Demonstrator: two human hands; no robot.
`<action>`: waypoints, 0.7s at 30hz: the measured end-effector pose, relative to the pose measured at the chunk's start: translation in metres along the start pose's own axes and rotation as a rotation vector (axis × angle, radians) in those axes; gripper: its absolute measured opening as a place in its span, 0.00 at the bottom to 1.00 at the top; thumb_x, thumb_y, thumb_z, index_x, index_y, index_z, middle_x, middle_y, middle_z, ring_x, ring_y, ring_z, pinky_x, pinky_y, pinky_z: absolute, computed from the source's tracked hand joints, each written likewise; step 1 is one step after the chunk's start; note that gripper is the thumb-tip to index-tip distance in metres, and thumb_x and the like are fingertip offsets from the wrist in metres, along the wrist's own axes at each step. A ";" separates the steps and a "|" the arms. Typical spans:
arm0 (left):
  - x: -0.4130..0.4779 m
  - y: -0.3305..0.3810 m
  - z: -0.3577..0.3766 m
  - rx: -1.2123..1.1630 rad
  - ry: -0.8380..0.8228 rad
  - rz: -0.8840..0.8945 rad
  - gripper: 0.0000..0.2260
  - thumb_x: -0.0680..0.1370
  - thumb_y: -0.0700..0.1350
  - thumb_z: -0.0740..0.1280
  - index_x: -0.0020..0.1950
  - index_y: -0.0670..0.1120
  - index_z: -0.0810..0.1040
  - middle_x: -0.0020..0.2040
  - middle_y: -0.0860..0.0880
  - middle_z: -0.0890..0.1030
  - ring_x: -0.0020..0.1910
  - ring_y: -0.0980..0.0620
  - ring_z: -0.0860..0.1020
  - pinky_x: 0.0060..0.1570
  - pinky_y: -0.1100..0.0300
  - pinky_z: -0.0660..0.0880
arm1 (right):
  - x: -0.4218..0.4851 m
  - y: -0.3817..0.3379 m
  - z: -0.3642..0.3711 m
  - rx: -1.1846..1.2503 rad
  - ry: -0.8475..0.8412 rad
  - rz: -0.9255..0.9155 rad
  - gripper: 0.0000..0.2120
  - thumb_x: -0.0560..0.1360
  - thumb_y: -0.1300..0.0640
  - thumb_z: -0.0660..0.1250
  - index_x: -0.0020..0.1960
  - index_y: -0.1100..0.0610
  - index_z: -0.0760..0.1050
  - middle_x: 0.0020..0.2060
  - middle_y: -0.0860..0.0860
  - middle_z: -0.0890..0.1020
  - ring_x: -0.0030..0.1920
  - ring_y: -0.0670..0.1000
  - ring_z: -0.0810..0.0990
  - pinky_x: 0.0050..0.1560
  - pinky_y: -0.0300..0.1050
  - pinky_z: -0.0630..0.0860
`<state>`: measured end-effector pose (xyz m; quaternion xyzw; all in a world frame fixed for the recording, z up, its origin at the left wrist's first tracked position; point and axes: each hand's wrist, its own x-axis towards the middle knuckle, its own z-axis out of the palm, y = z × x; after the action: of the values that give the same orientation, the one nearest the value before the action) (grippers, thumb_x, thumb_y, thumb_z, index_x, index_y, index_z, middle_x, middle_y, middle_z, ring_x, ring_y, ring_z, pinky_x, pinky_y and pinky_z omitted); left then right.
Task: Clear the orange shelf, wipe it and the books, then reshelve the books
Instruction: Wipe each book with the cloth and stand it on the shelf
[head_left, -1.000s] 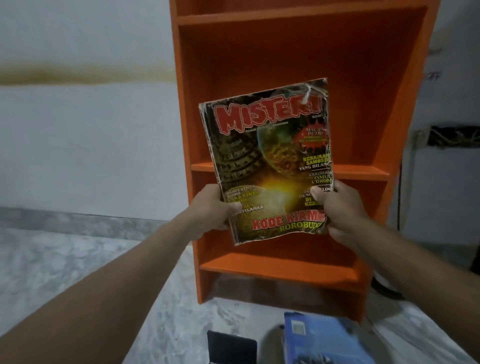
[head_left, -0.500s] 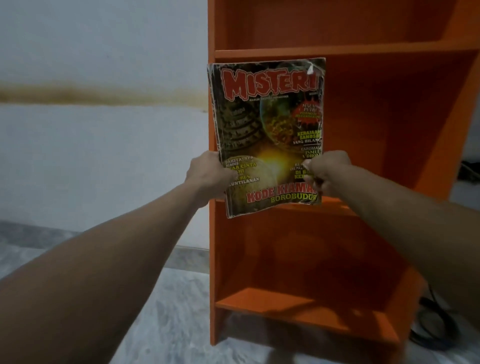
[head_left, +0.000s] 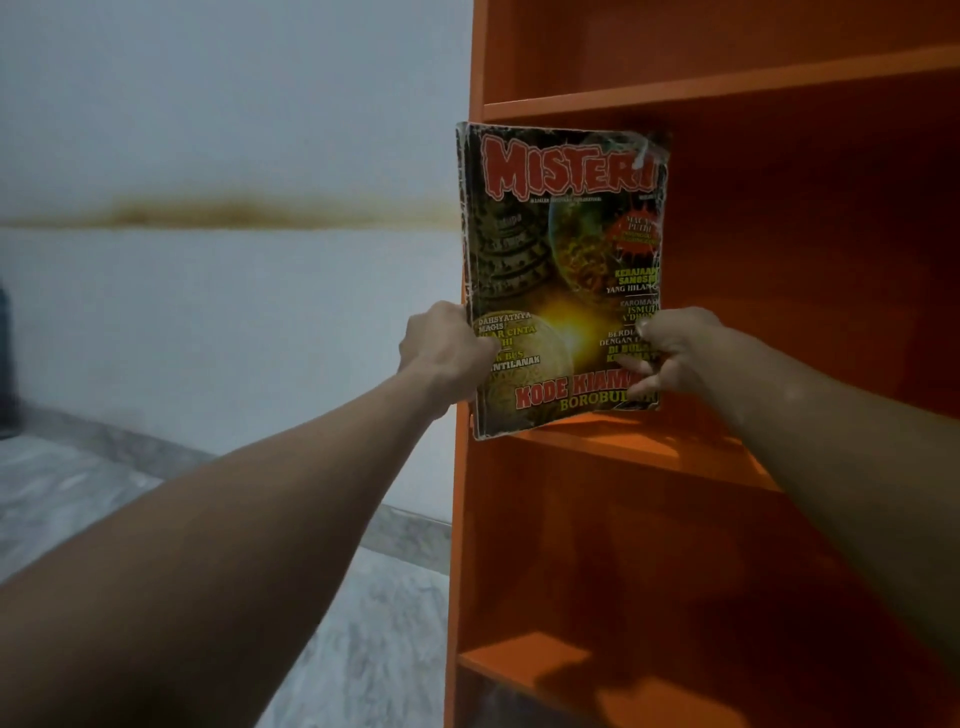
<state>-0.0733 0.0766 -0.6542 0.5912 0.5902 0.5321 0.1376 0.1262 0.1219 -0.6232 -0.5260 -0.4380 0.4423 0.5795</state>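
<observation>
Orange shelf (head_left: 779, 208), boards bare in every compartment that shows (so clearing looks done; whether wiping is done cannot be read from this view). Judged step: reshelving, first item.

Item: magazine (head_left: 561, 270), worn cover, title "MISTERI", held upright with the cover toward the camera. Position: in front of the compartment between the upper board (head_left: 727, 88) and the middle board (head_left: 649, 452), at its left end. Its spine edge overlaps the left upright (head_left: 462, 519) in view. Lower edge is at the front lip of the middle board; touching or just above, cannot tell.

Left hand (head_left: 447, 353): grips the spine edge low down, thumb on the cover, the rest hidden behind. Right hand (head_left: 680, 353): fingers (head_left: 652, 371) curled round the open edge at about the same height, pinching it closed. Neither hand is slack.

Why two hands, held low: thin soft stock would probably sag or fan open if held by one corner. A grip on both edges keeps it flat and vertical, so it can go in standing.

Why the left end: likely the side panel is meant as the support, since nothing else stands there to lean on.

Risk: a limp magazine on its own may slump once let go.

Background: pale wall (head_left: 208, 312) with a brown stain band, grey floor (head_left: 104, 493)
</observation>
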 end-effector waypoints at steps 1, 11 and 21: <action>0.000 0.001 0.004 0.007 0.016 -0.003 0.08 0.78 0.47 0.68 0.54 0.46 0.81 0.48 0.45 0.83 0.40 0.44 0.84 0.41 0.48 0.83 | 0.006 0.000 0.000 0.012 -0.021 -0.003 0.17 0.80 0.64 0.62 0.69 0.62 0.67 0.55 0.58 0.77 0.42 0.58 0.80 0.62 0.75 0.67; 0.025 0.009 0.035 0.164 0.074 -0.028 0.07 0.79 0.46 0.67 0.54 0.45 0.81 0.48 0.46 0.83 0.42 0.46 0.83 0.43 0.48 0.83 | 0.060 0.050 0.019 0.023 -0.231 0.052 0.20 0.74 0.65 0.71 0.63 0.61 0.71 0.58 0.55 0.77 0.61 0.60 0.76 0.57 0.59 0.78; 0.044 0.010 0.046 0.166 0.093 -0.118 0.09 0.79 0.44 0.68 0.57 0.43 0.79 0.51 0.44 0.82 0.43 0.46 0.83 0.43 0.50 0.83 | 0.072 0.069 0.036 -0.111 -0.338 -0.085 0.31 0.68 0.65 0.76 0.68 0.57 0.70 0.60 0.55 0.79 0.60 0.57 0.77 0.62 0.54 0.76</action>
<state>-0.0430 0.1327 -0.6435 0.5393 0.6719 0.4992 0.0918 0.1036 0.2036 -0.6872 -0.4563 -0.5747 0.4745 0.4861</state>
